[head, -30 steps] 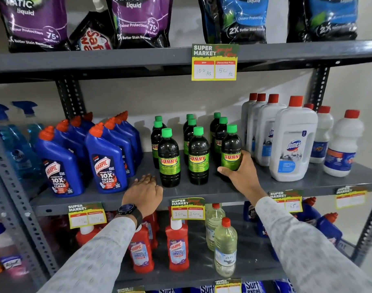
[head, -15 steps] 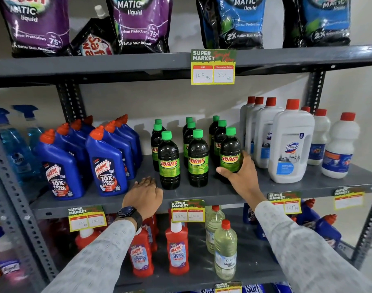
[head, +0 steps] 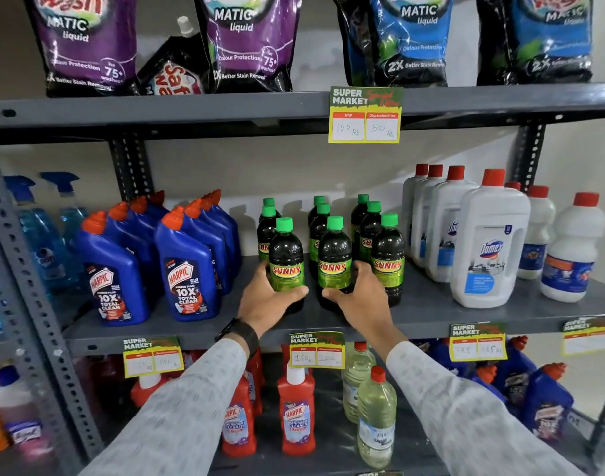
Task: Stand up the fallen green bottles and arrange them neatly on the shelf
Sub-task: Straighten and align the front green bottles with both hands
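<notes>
Nearest of all, two patterned sleeves are seen reaching up to the grey shelf [head: 428,309], the landmark from which every place here is given. On its front edge, near the middle, the left hand [head: 265,304] is wrapped around the lower body of the front-left green bottle [head: 286,266], thumb across the base of the label. Just beside it, the right hand [head: 361,300] is closed round the lower part of the front-middle green bottle [head: 334,262], which is touched low on both sides. A third front bottle [head: 388,259] stands free at the right of that row, and further green-capped bottles are lined up behind each, toward the back of the shelf. All of them are upright; none is seen lying down, so the work is judged to be almost done, with only squaring of the rows left.

The bottles are judged to be stiff plastic, filled with dark liquid and therefore moderately heavy for their size. The glossy shoulders are probably slippery, so a hold around the labelled waist, as now taken, is thought safest. They are tall and narrow, and a push near the cap could tip one into its neighbours.

Further along the shelf, blue toilet cleaner bottles [head: 187,276] are ranged to the left of the green group and white red-capped bottles [head: 488,249] to the right.
</notes>
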Tool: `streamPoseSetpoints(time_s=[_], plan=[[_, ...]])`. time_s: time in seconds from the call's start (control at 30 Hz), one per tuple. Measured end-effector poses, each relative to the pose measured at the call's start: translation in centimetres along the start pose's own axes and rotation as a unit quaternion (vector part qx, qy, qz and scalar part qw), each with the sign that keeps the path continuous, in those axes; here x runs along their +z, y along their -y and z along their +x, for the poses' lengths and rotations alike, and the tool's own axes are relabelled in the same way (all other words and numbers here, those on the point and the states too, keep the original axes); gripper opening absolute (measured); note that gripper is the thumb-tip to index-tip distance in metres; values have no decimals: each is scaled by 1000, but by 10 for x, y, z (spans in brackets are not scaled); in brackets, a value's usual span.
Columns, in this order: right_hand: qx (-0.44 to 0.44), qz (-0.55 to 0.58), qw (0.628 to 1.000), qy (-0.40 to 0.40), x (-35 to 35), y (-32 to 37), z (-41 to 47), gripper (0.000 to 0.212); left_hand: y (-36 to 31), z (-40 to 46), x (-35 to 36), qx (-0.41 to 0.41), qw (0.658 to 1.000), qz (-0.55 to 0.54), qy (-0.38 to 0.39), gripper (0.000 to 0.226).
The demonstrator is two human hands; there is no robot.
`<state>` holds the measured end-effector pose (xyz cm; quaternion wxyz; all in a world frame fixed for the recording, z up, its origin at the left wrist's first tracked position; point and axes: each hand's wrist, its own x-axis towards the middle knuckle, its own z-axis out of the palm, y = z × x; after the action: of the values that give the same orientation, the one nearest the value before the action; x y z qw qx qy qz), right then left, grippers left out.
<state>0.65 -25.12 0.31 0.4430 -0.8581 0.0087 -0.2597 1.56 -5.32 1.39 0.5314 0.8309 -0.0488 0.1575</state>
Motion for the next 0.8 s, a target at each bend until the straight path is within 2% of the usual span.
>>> streamPoseSetpoints(time_s=[0.13,0.47,0.63,0.8], plan=[[16,14,1000,8,5,2,2,68,12,2,-4,6,1000,13,-10,84],[1,14,999,38,14,10,-8,74,32,-4,-29,38,998,-2,-42,82],[-4,27,999,46,13,9,-10,83,38,-10,-33,45,999,-28,-10,84],[-5,9,999,51,10,5,-10,75,44,-7,-37,39,998,-47,15,89]])
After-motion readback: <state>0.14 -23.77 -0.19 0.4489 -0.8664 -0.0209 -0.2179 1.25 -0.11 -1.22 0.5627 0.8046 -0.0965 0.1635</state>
